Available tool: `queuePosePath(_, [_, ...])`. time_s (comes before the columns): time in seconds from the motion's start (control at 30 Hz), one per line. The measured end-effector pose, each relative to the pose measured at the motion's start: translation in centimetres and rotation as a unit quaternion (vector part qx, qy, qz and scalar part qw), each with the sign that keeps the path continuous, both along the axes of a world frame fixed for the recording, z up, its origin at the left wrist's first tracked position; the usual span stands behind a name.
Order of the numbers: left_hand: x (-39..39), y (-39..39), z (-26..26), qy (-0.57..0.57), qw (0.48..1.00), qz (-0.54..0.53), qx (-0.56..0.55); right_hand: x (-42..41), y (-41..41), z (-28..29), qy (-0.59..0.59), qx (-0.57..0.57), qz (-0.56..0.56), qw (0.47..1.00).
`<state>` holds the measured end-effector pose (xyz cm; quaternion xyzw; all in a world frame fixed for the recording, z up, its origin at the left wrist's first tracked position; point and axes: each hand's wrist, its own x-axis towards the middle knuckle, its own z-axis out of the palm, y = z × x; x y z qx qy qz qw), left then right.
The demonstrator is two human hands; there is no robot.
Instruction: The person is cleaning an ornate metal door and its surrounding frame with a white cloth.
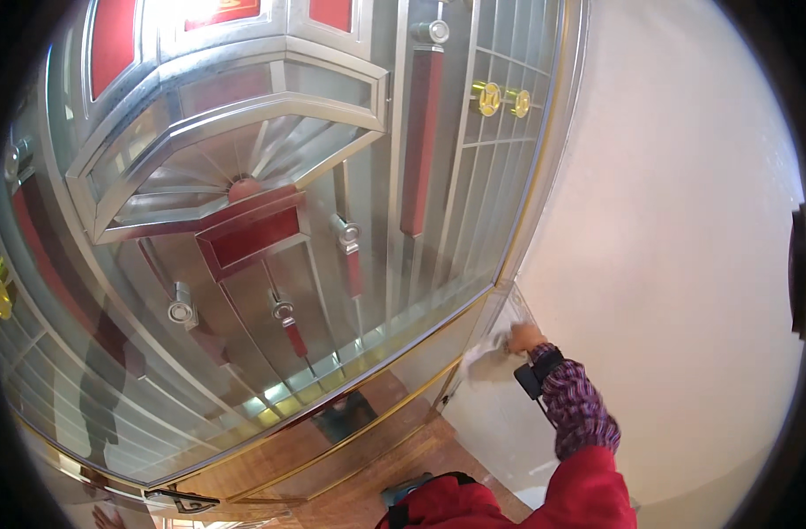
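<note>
My right hand (527,338), in a red outer sleeve over a checked purple cuff, reaches to the inside corner where a pale wall (667,218) meets a glass-fronted metal panel. It grips a whitish cloth (487,362), blurred and low against the wall. A black device (528,381) is strapped at the wrist. The decorated glass panel (370,165) carries silver bars and red inlays. At the lower left rim, part of a hand (110,518) shows beside a shiny surface; I cannot tell whether it is my left hand or a reflection.
Gold trim edges a reflective lower band (350,423) under the glass. A dark door handle (181,500) projects at the lower left. Round yellow ornaments (489,99) stick out at the upper right of the glass. Brown wood-look floor (436,449) lies below; a dark object (798,271) sits at the right rim.
</note>
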<state>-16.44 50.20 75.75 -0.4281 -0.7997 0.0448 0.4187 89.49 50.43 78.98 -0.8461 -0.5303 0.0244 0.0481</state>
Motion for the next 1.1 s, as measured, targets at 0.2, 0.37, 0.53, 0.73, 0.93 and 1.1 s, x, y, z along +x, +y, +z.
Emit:
queuePosePath(0.2, [2.0,-0.2,1.1,-0.003,0.999,0.037,-0.031,2.5,-3.3,-2.5,0.031,0.011,-0.123,0.992])
queuePosePath(0.37, [1.1,-0.7,0.7,-0.027,0.996,0.067,-0.053,-2.7,0.7,7.0,0.496,0.301,-0.094,0.809])
queuePosePath(0.53, [1.1,0.0,0.6,-0.079,0.995,0.044,-0.044,-4.4,1.4,7.4,0.545,0.397,0.089,0.733])
queuePosePath(0.73, [3.3,0.7,1.6,-0.104,0.990,0.072,-0.064,-4.8,3.5,3.0,0.465,0.521,0.049,0.714])
queuePosePath(0.93, [2.7,0.3,1.8,-0.111,0.990,0.068,-0.050,-19.6,6.4,6.0,0.211,0.592,-0.004,0.778])
queuePosePath(1.1, [3.0,0.6,1.7,-0.087,0.993,0.070,-0.044,-36.7,6.4,4.9,-0.023,0.415,0.541,0.731])
